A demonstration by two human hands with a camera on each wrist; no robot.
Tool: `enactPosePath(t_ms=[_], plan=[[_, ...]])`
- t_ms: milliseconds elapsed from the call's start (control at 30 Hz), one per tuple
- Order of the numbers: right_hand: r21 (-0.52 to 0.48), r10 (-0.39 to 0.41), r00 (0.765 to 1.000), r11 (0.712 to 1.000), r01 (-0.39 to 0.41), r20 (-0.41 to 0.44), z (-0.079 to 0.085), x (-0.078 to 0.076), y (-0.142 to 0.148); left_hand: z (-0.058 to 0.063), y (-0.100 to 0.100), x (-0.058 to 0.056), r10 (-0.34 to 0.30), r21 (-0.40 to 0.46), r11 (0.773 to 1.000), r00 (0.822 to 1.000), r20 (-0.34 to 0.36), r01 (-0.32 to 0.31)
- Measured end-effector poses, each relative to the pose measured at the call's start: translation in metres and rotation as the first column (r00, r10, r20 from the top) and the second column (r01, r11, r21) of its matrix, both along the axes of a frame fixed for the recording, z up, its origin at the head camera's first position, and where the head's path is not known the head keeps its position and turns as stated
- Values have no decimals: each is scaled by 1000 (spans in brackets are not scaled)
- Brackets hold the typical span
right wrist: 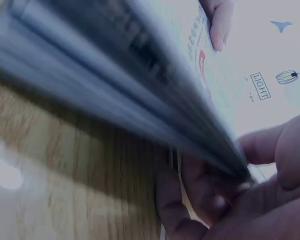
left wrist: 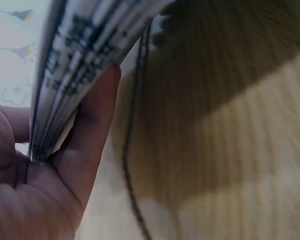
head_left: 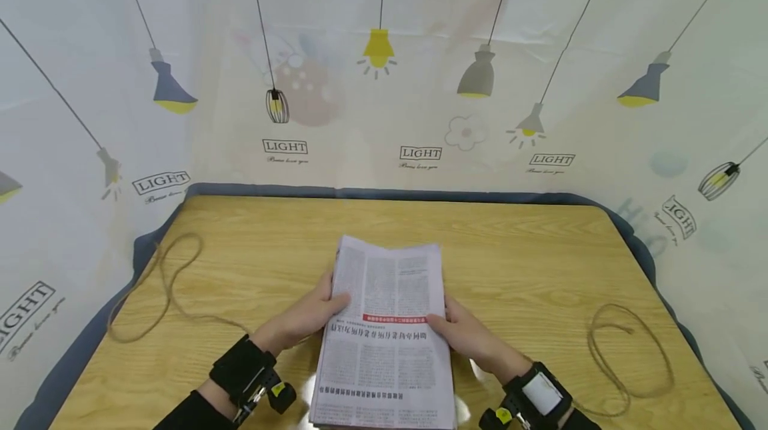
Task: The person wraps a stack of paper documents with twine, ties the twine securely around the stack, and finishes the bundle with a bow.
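A folded stack of newspapers (head_left: 390, 350) is held between both hands in the middle of the table. My left hand (head_left: 309, 313) grips its left edge, thumb on top and fingers beneath, as the left wrist view shows. On the opposite edge my right hand (head_left: 474, 333) holds the stack the same way. Raised off the table, the newspapers show their layered edges in both wrist views. A thin twine (head_left: 171, 283) runs from a loop on the left toward the stack, and its line (left wrist: 127, 150) passes below the papers. Another loop of twine (head_left: 594, 343) lies on the right.
The wooden table (head_left: 270, 230) has a dark blue cloth edge (head_left: 450, 195) around its back and sides. Behind it hangs a white curtain (head_left: 336, 163) printed with lamps. Both wrists wear black straps (head_left: 243, 363) with small cameras.
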State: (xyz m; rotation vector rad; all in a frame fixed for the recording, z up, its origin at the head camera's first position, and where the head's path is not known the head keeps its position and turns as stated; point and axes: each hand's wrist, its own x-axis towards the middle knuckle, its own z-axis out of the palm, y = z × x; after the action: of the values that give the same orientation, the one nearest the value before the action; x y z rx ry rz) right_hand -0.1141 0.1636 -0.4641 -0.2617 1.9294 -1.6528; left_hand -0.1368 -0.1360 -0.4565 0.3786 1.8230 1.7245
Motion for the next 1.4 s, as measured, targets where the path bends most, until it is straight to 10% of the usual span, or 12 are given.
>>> enactPosePath(t_ms=[433,667,1100,1400], plan=[[165,-217,968,958,235,-124,-14,-3,-3,-23,5,7,200,-147,970,980,14,-196],[213,-309,933,914,346,-186,-23,-21,5,-31,23,-8,319,-268,902,941,-110,-337],[279,-301,923,889,363,-240,-29,-50,15,-37,38,-32,366,-320,827,874,-318,-463],[295,-264,918,889,350,-295,-27,-52,14,-38,36,-35,336,-415,733,817,-469,-539]])
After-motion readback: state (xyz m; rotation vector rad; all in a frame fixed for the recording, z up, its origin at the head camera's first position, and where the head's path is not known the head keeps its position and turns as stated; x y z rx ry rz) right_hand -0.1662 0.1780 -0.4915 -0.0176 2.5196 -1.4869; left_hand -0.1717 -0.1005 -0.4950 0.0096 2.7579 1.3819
